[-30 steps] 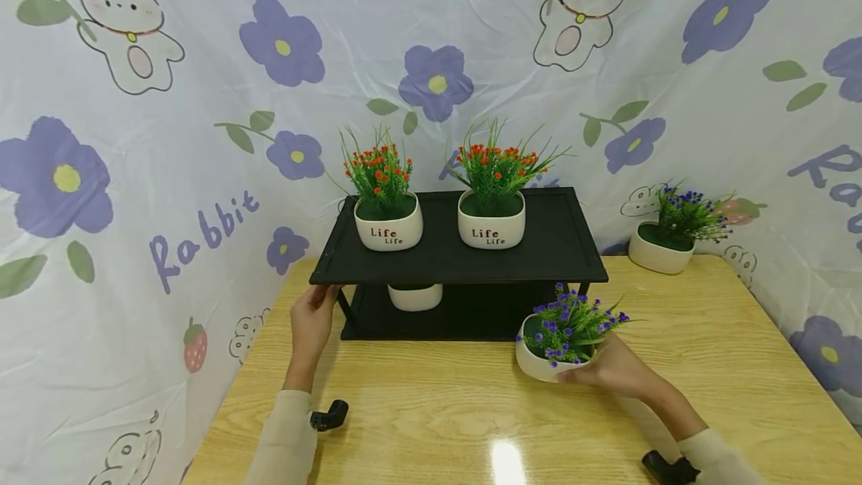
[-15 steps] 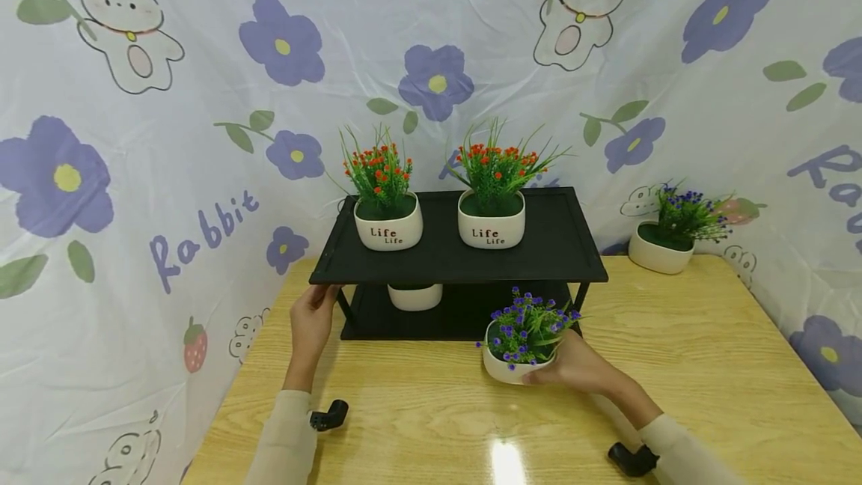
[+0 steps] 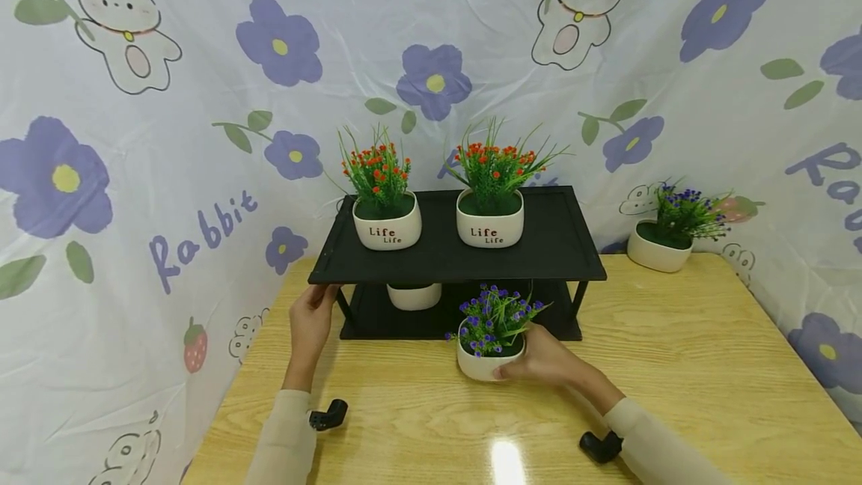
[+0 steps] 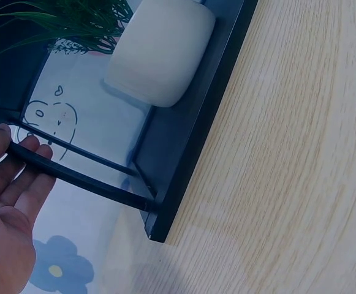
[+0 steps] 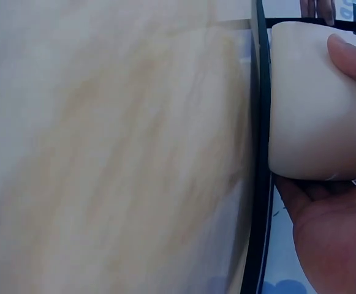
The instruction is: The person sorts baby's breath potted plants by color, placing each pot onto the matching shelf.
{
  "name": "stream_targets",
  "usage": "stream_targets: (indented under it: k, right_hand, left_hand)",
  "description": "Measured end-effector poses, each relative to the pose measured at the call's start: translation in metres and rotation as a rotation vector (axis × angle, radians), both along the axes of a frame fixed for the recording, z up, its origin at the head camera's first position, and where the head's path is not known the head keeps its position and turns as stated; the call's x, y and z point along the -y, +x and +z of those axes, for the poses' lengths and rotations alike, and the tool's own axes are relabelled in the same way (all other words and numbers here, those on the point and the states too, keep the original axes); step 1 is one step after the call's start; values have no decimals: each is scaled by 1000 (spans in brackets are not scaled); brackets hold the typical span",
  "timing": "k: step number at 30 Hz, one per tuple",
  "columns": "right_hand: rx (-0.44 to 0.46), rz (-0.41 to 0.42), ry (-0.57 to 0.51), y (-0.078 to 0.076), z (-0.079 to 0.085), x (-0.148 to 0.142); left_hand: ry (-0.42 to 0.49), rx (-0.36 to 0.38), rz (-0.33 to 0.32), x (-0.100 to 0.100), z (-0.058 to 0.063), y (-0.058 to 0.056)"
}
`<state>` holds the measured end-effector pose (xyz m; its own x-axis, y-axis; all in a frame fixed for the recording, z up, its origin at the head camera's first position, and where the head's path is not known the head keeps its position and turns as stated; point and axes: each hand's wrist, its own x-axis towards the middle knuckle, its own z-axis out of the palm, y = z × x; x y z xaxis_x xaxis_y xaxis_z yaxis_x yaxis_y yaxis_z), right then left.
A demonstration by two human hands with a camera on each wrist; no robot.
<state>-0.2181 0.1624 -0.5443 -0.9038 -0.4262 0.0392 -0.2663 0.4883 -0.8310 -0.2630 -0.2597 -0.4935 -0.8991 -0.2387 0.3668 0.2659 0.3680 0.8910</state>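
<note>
A black two-tier shelf (image 3: 438, 264) stands on the table. At its front left corner my left hand (image 3: 313, 318) holds the post, thumb on one side and fingers on the other, as the left wrist view shows (image 4: 12, 196). My right hand (image 3: 545, 356) grips a white pot of purple flowers (image 3: 490, 365) by its right side, just in front of the lower tier. In the right wrist view the thumb and fingers span the white pot (image 5: 315, 104). Another white pot (image 3: 414, 298) sits on the lower tier's left part, its top hidden by the upper tier.
Two white pots with orange-red flowers, a left one (image 3: 387, 229) and a right one (image 3: 490, 227), stand on the upper tier. A further purple-flowered pot (image 3: 660, 251) is at the table's back right. A printed cloth (image 3: 222, 81) hangs behind the wooden table (image 3: 404, 410).
My right hand has carried the purple-flowered pot leftward along the front of the shelf. My left hand stays at the shelf's corner post.
</note>
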Motion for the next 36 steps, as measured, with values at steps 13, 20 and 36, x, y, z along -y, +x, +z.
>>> stream_targets:
  k: [13,20,36]
  right_hand:
    - [12,-28,2,-26,2,8]
    - [7,-43,-13,-41,1,5]
    - [135,-112,-146,-81,8,8]
  left_hand:
    - [-4,-21,2,12,-25,-17]
    - [-8,1,24,10,-25,-19]
    - [-34,-24,8,12,-26,-17]
